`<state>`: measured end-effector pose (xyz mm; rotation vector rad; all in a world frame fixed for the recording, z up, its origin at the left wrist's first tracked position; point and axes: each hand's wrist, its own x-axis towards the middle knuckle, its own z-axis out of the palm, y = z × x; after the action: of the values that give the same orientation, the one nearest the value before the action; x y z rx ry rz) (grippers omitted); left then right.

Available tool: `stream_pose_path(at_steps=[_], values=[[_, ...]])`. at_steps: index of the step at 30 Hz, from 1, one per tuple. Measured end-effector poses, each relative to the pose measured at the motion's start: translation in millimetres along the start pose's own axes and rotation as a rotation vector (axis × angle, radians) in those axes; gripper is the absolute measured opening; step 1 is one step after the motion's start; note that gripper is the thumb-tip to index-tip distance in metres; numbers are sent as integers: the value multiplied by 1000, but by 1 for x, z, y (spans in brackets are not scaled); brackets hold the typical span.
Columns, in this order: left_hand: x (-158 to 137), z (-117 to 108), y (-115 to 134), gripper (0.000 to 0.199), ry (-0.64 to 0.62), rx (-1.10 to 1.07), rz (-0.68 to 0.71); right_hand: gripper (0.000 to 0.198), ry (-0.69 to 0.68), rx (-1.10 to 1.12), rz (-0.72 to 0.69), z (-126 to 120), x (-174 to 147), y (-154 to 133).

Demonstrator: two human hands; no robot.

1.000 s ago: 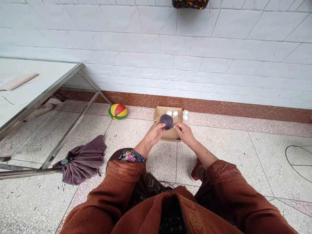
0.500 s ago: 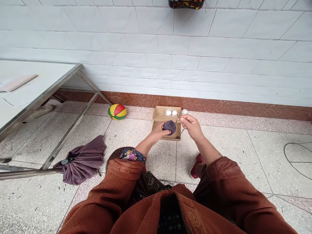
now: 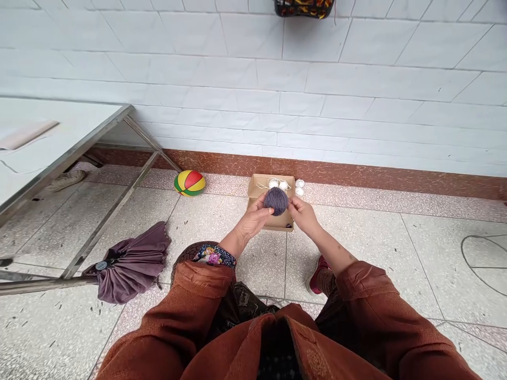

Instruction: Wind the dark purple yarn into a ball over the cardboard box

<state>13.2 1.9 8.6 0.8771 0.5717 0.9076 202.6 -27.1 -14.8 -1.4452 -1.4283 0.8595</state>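
Observation:
A dark purple-grey ball of yarn (image 3: 276,201) is gripped by my left hand (image 3: 253,217), fingers behind it and thumb along its near side. My right hand (image 3: 303,214) is closed at the ball's right edge, its thumb and finger pinched together; a strand between them is too fine to make out here. Below the hands lies an open cardboard box (image 3: 279,225) on the floor. Two white yarn balls (image 3: 282,185) rest in its raised lid part, partly hidden by the purple ball. More white balls (image 3: 300,187) sit on the floor right of the box.
A red, yellow and green ball (image 3: 189,183) lies by the wall. To the left are a folded purple umbrella (image 3: 134,264) and a metal-framed table (image 3: 79,113). A wire ring (image 3: 467,258) lies far right. A dark basket (image 3: 304,7) shows at the top.
My right hand has come left from beside the box to the yarn ball's edge. The yarn ball has risen slightly and turned in my left hand.

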Motion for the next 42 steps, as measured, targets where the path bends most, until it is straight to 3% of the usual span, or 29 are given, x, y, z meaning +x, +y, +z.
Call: stream_pose_path(at_steps=[4, 9, 13, 16, 19, 22, 24, 32, 38, 42], values=[[3, -3, -3, 65, 100, 24, 35, 27, -60, -86, -110, 8, -5, 2], [8, -7, -7, 70, 253, 165, 72, 28, -286, -58, -279, 12, -16, -14], [11, -10, -10, 72, 328, 328, 51, 30, -265, 74, -242, -3, -17, -35], [7, -10, -11, 67, 223, 376, -39, 34, -129, 202, -155, -16, -8, -40], [0, -7, -9, 67, 26, 327, -146, 37, 16, 260, -95, -23, 3, -33], [-7, -2, -6, 84, -168, 184, -268, 38, 96, 247, -22, -21, 10, -20], [-9, 0, -3, 94, -230, 100, -299, 39, 96, 215, 27, -18, 12, -13], [-12, 0, 3, 101, -260, -58, -283, 42, -5, 132, 101, -1, 8, 1], [-8, -3, 0, 86, -190, -103, -298, 34, -26, 113, 104, 7, 8, 5], [-8, -4, 1, 81, -225, -144, -274, 28, -34, 100, 99, 10, 9, 11]])
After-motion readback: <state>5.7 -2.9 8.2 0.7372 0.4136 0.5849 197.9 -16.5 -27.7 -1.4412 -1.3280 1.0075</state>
